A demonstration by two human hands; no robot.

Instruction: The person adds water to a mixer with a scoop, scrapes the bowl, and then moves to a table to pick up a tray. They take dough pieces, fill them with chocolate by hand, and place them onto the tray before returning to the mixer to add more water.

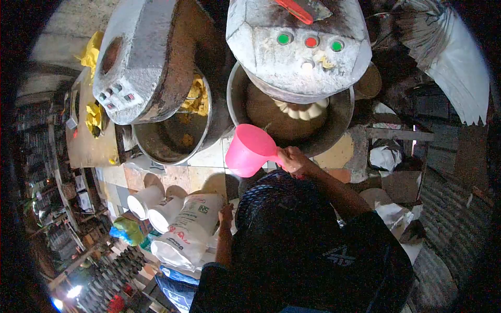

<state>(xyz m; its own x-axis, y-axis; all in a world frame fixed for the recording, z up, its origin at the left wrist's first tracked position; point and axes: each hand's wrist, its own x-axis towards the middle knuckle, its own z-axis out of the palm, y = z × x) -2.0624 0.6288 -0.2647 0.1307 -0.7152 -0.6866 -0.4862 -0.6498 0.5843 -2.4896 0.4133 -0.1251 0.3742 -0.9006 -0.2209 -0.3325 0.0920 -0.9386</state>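
Observation:
My right hand (296, 160) is wrapped round the handle of a pink plastic scoop (248, 150), which is beside the front rim of the right mixing bowl (344, 122). Pale dough (302, 110) shows in that bowl under the mixer head. My left hand (226, 215) is low beside a white printed sack (190, 229); its fingers are too small and dark to make out, and I cannot tell whether it touches the sack. The left mixing bowl (175, 154) has yellow dough (198, 99) around its mixing tool.
The right mixer (297, 49) has green and red buttons, with a red-handled tool (295, 10) on top. Another mixer (141, 57) stands left. White buckets (146, 202) are on the tiled floor. A wooden table (91, 141) stands far left, and white cloth (456, 73) hangs at right.

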